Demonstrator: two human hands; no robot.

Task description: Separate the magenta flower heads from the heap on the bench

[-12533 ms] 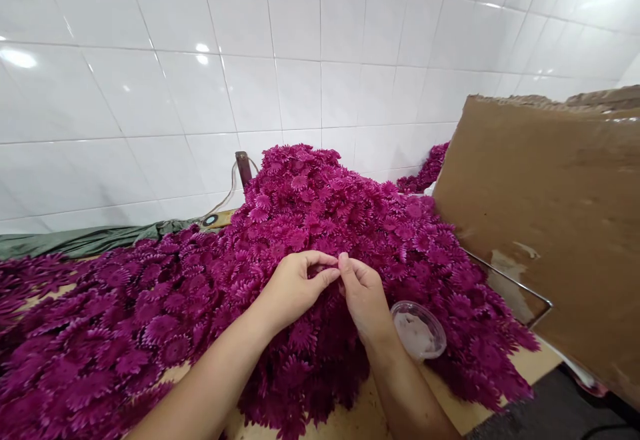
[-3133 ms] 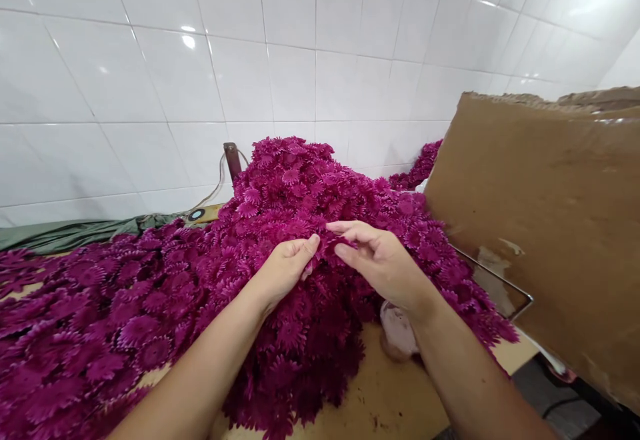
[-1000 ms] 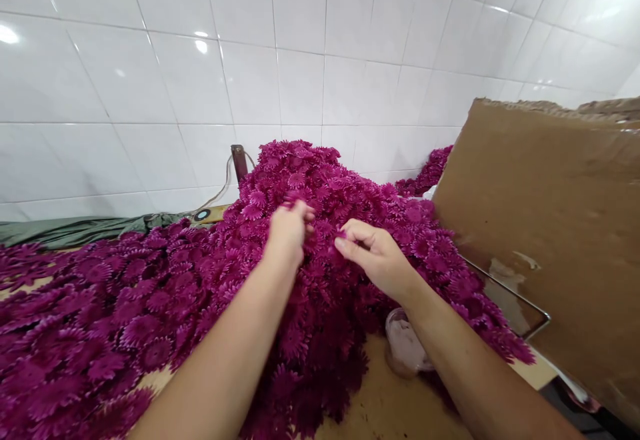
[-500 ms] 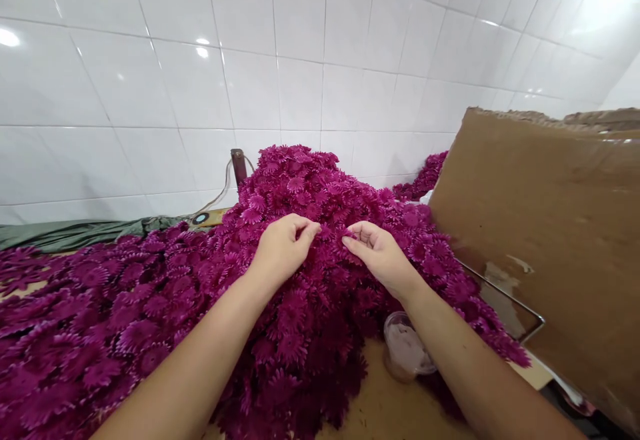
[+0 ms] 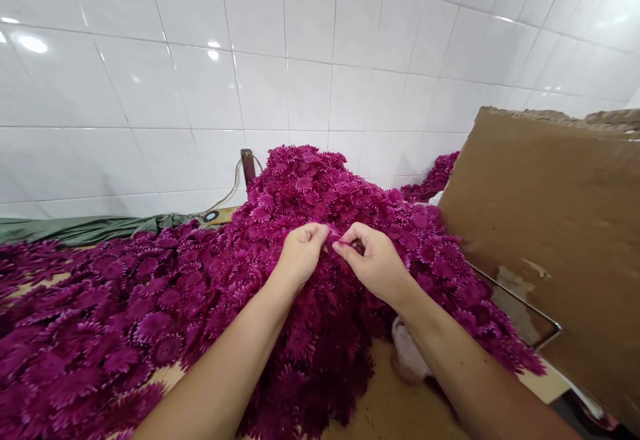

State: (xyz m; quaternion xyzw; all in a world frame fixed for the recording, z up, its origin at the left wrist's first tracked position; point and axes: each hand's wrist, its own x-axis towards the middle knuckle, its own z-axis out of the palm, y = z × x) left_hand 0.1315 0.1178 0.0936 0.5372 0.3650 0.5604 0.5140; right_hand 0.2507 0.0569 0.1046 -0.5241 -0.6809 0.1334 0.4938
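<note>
A tall heap of magenta artificial flower heads (image 5: 310, 187) rises in front of me. Over its middle, my left hand (image 5: 303, 253) is closed in a pinch on the edge of one magenta flower piece (image 5: 332, 232). My right hand (image 5: 373, 257) also pinches at this piece from the other side, thumb against forefinger, with a bit of magenta showing at the fingertips. The two hands nearly meet. How the petals lie between the fingers is too small to make out. Below my right forearm, a clear plastic tub (image 5: 407, 353) with pale contents is partly hidden.
More flower heads (image 5: 100, 333) spread across the table (image 5: 390, 410) to the left. A big cardboard box (image 5: 550, 227) stands at the right, a thin metal rod (image 5: 525, 303) by it. Green cloth (image 5: 90, 229) lies along the white tiled wall (image 5: 310, 93).
My hands have come together, closing the gap between their fingertips, and a magenta piece now spans them. The view has shifted slightly left.
</note>
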